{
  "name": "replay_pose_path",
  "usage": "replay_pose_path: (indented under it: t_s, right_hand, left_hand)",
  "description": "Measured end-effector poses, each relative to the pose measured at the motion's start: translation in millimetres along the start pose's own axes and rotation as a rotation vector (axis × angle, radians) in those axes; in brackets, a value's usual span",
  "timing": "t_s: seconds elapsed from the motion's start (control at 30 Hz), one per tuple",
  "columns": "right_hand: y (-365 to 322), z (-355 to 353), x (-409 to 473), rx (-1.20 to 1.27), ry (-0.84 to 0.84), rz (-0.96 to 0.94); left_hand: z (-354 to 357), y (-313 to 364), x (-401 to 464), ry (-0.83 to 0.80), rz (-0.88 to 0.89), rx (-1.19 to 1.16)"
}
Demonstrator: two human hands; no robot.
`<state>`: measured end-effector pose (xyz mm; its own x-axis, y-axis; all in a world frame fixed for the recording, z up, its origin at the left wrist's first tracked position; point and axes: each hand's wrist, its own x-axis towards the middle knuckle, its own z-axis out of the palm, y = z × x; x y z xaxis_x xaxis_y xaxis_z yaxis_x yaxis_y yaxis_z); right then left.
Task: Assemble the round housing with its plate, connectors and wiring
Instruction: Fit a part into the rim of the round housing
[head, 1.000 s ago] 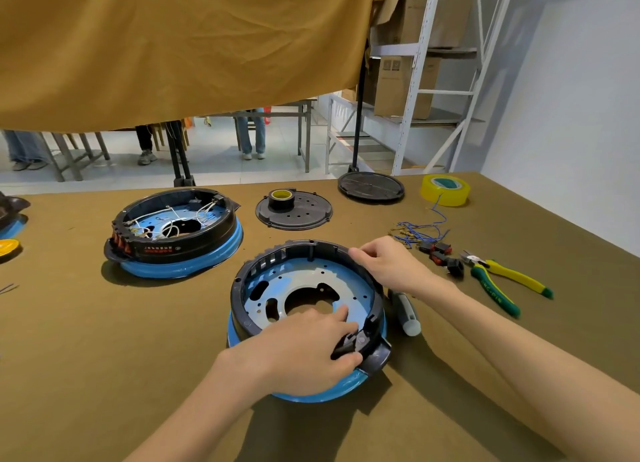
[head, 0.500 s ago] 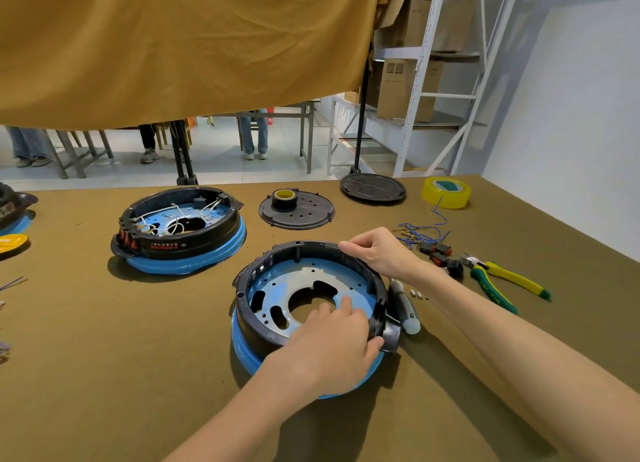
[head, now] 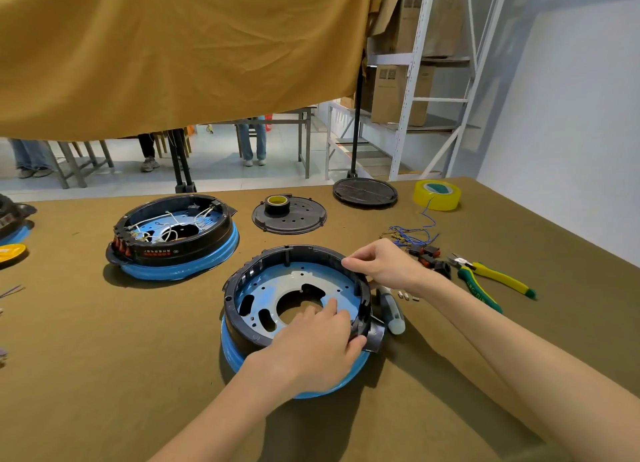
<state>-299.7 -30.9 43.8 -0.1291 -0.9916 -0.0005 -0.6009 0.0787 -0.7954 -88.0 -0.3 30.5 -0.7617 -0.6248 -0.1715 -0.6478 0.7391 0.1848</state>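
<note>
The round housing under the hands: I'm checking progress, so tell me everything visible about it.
The round housing is a black plastic ring with a ribbed wall, seated on a blue base. A pale grey plate with slots and a central hole lies flat inside; no wires are fitted. It rests level on the brown table. The left hand grips its near rim and the right hand pinches its far rim.

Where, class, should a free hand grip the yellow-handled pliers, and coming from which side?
Grip the pliers by the yellow handles, coming from above at the right-hand end. They lie flat with the jaws pointing left toward the connectors, so the handle end is the clear one.
</note>
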Motion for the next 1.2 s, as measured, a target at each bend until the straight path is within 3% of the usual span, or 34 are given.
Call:
replay_pose_path:
  t_s: [0.33,0.53,0.67,0.73,0.8,0.9,1.07,1.2]
  right_hand:
    - [3.0,2.3,-3.2,-0.033,0.038,-0.024]
    - [4.7,2.3,-8.3,0.038,0.055,-0.035]
    - [14.7,-17.0,-18.2,0.044,0.247,-0.044]
    - [28.1,-30.9,-23.6,-0.094,0.339,-0.010]
    - [40.9,-39.2,-29.6,-0.299,0.309,0.056]
    - [54.1,-40.4,-38.0,-0.462,0.179,0.091]
    - [60.5,-39.7,-44.5,-0.538,0.095,0.012]
    - [64.3,-43.4,-43.0,-0.534,0.100,-0.039]
  left_hand:
    - [-4.5,3.9,-3.3,-0.035,-0.008,-0.004]
    - [-9.3,6.6,2.7,0.083,-0.076,-0.074]
    - [-15.8,6.0,13.0,0.173,-0.095,-0.239]
    - [-19.5,2.0,21.2,0.232,-0.063,-0.353]
    - [-23.4,-2.3,29.7,0.283,-0.008,-0.437]
    - [-22.6,-6.7,40.9,0.275,0.058,-0.375]
    - [-11.4,-11.6,47.7,0.277,0.051,-0.226]
    - [-8.6,-12.9,45.9,0.274,0.052,-0.273]
